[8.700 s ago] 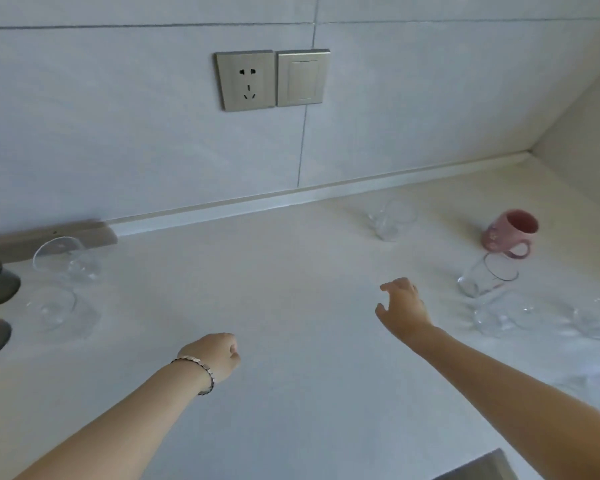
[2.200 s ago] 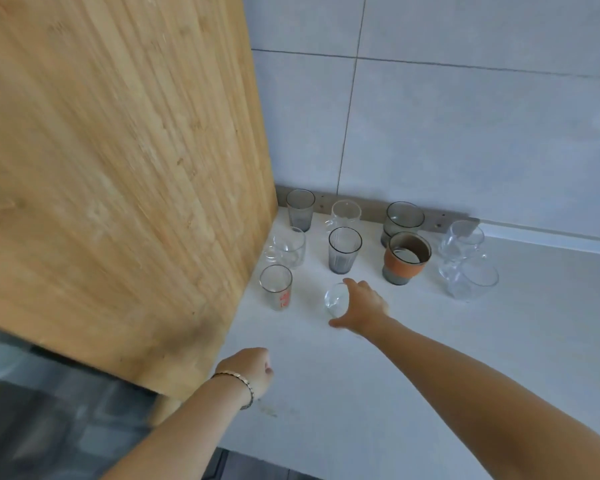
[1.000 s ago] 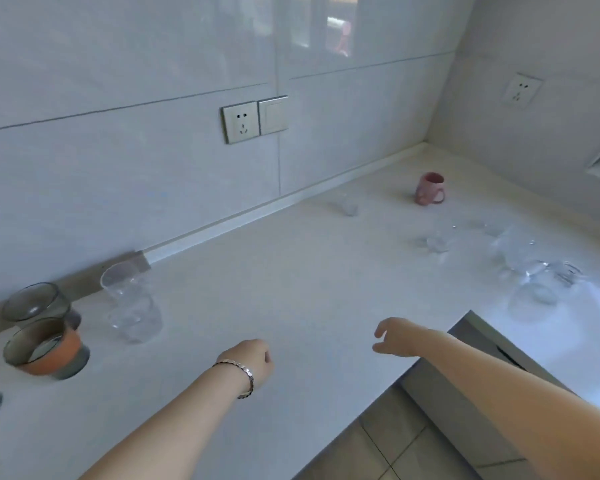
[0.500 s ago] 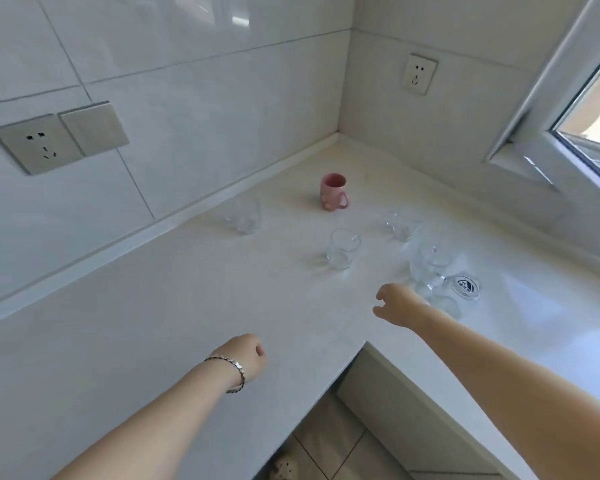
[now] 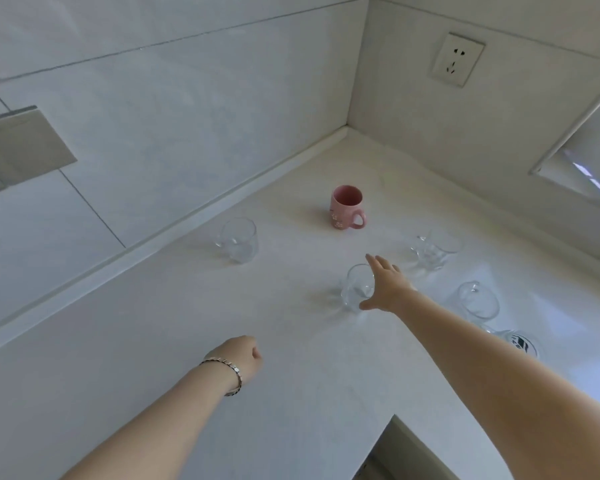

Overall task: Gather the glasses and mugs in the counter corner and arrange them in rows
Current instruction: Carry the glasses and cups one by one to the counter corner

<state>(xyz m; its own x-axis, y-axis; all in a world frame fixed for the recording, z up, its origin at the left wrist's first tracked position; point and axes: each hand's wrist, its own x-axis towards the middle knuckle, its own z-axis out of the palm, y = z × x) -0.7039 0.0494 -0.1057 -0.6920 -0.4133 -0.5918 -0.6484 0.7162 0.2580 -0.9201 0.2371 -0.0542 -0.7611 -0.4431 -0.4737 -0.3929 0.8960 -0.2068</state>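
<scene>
A pink mug (image 5: 347, 206) stands upright near the inner corner of the white counter (image 5: 187, 341), handle towards me. Clear glasses are scattered around it: one (image 5: 238, 240) to the left by the wall, one (image 5: 355, 287) in the middle, one (image 5: 433, 249) to the right, a handled one (image 5: 478, 299) nearer me. My right hand (image 5: 387, 284) is spread open against the right side of the middle glass, fingers not closed round it. My left hand (image 5: 243, 356), with a bracelet, is a loose fist over the counter and holds nothing.
A glass with a black print (image 5: 518, 342) stands at the right, partly behind my right forearm. A wall socket (image 5: 458, 58) sits above the corner; a window frame (image 5: 582, 161) is at the right. The counter's front edge cuts in at the bottom (image 5: 395, 420).
My view has moved closer to the corner. My right hand has reached forward from the counter edge to the middle glass and opened. My left hand stays a fist.
</scene>
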